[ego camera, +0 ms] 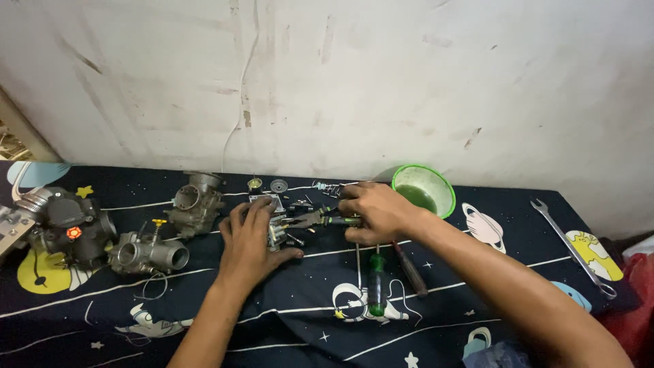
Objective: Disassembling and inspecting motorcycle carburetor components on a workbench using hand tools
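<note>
A: Pliers [320,219] sit clenched in your right hand [375,212], their nose pointing left into the small metal carburetor part [276,221] that your left hand [248,242] pins down.

B: So which step is this?

A: It looks like you're pulling or seating a tiny piece on that part. Your left fingers [255,212] curl over its top and your thumb braces it just below; your right fingers [354,204] wrap the green handles.

B: And the next move?

A: I judge it needs a steady squeeze and a firm left grip, since loose screws and springs [300,204] lie just beyond your fingertips on the dark space-print cloth [286,320].
</note>
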